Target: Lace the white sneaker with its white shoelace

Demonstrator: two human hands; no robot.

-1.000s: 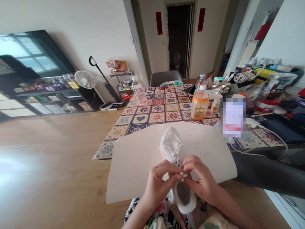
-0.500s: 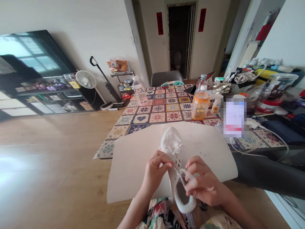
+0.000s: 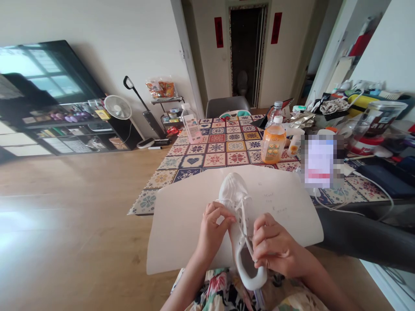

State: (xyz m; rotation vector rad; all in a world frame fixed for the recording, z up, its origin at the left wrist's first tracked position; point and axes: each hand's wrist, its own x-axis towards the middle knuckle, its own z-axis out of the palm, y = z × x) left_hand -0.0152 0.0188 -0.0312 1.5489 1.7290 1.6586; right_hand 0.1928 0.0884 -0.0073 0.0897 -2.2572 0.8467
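A white lace-up sneaker point(image 3: 231, 186) lies with its toe pointing away from me and its heel close to my lap. White shoelace point(image 3: 244, 216) runs down the middle of its upper. My left hand point(image 3: 212, 229) is closed at the left edge of the lacing, thumb and forefinger pinching the lace. On the other side, my right hand point(image 3: 277, 246) grips a length of lace beside the shoe's opening; its fingertips partly hide what they hold. Beneath the shoe's front is a large white sheet point(image 3: 181, 229), with faint writing at its right.
A patterned tablecloth point(image 3: 214, 160) covers the table. On it stand a pinkish bottle point(image 3: 192, 125), an orange drink bottle point(image 3: 274, 140) and a blurred-out phone point(image 3: 319, 162) with a white cable point(image 3: 343, 210). Clutter crowds the right side, including a red-based jar point(image 3: 372, 125).
The lace near the shoe's opening formed a small loop or knot before; now straighter strands run down toward my right hand. Both hands have barely shifted.
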